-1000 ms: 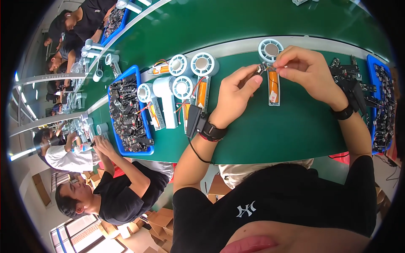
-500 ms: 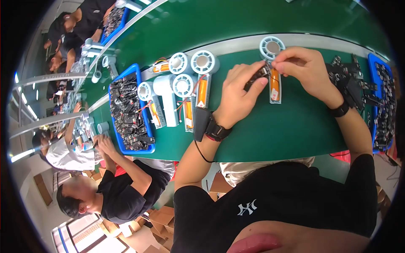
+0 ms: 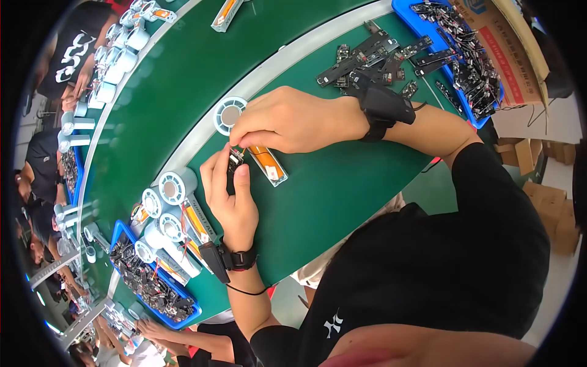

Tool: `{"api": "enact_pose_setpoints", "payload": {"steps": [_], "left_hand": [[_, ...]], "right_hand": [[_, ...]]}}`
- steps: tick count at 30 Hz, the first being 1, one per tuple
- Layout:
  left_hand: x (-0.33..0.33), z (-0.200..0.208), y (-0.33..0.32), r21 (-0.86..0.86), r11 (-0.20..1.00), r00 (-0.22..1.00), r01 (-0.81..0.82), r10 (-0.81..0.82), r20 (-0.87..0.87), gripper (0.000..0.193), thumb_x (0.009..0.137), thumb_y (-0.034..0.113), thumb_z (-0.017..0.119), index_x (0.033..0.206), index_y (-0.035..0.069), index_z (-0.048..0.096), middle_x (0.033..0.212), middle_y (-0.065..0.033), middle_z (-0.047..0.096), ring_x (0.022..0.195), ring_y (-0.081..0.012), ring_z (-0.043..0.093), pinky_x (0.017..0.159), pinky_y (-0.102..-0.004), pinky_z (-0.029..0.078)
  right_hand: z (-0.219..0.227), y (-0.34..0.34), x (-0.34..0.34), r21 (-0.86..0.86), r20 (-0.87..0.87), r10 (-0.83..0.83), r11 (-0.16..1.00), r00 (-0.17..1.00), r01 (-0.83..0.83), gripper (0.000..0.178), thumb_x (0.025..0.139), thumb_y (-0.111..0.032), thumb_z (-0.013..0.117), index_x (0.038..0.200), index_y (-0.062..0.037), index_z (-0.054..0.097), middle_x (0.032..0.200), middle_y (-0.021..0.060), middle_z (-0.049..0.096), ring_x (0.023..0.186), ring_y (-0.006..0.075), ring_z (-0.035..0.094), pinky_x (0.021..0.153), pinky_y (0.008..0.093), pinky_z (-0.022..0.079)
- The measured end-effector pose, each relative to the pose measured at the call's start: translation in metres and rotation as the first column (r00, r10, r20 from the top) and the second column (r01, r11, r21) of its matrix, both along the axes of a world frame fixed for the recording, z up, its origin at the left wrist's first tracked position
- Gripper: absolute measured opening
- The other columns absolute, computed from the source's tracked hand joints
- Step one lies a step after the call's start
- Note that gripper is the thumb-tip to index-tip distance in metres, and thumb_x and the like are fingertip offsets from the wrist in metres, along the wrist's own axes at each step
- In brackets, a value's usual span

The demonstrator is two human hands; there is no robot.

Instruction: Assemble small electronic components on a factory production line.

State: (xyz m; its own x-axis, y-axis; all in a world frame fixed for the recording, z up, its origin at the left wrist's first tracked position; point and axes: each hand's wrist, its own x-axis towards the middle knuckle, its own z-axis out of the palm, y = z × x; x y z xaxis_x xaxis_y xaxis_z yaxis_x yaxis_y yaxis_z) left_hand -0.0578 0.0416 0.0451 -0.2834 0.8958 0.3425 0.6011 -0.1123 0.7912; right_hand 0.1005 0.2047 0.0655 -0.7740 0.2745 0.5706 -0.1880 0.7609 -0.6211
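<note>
A pale blue handheld fan (image 3: 230, 115) lies in front of me, its handle uncovered over an orange battery (image 3: 264, 160). Beside that handle my left hand (image 3: 229, 205) grips a small black circuit board (image 3: 235, 160) between thumb and fingers. My right hand (image 3: 287, 119) reaches over the fan, thumb and forefinger pinched close above the board. Thin wires run from the pinch toward the battery; which wire the fingertips hold is hidden. Each wrist wears a black strap with a dark device.
Several similar fans (image 3: 173, 188) lie left of my hands, beside a blue tray (image 3: 197, 313) of black boards. Loose circuit boards (image 3: 373, 61) are heaped at right, by another blue tray (image 3: 400, 8) and a cardboard box (image 3: 507, 46). A metal rail (image 3: 189, 147) borders the green belt (image 3: 214, 61). Co-workers sit left.
The whole view has swung, so the fan and my hands now appear further left and tilted. My left hand keeps the board; my right hand stays pinched beside it.
</note>
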Motion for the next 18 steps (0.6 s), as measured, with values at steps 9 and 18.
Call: {"api": "enact_pose_setpoints", "payload": {"steps": [9, 18], "left_hand": [[0.0, -0.004, 0.001, 0.014, 1.0, 1.0, 0.006, -0.006, 0.013, 0.032, 0.098, 0.011, 0.066, 0.128, -0.001, 0.063, 0.117, -0.0146, 0.062, 0.1, -0.0262, 0.063, 0.086, -0.0345, 0.051], [0.002, 0.003, -0.002, -0.023, 1.0, 0.999, 0.009, -0.01, -0.035, 0.032, 0.095, 0.008, 0.07, 0.125, -0.003, 0.065, 0.106, -0.0138, 0.065, 0.092, -0.0259, 0.064, 0.08, -0.0338, 0.051]], "right_hand": [[0.015, -0.008, 0.005, 0.114, 0.182, 0.026, 0.992, 0.983, -0.047, 0.026, 0.093, -0.009, 0.063, 0.118, -0.0091, 0.065, 0.085, 0.0076, 0.067, 0.077, 0.0278, 0.068, 0.062, 0.039, 0.053], [0.012, -0.01, 0.008, 0.271, 0.087, 0.01, 0.962, 0.996, -0.034, 0.033, 0.088, -0.006, 0.063, 0.121, -0.0129, 0.065, 0.083, 0.0067, 0.066, 0.072, 0.0264, 0.067, 0.055, 0.0371, 0.051]]}}
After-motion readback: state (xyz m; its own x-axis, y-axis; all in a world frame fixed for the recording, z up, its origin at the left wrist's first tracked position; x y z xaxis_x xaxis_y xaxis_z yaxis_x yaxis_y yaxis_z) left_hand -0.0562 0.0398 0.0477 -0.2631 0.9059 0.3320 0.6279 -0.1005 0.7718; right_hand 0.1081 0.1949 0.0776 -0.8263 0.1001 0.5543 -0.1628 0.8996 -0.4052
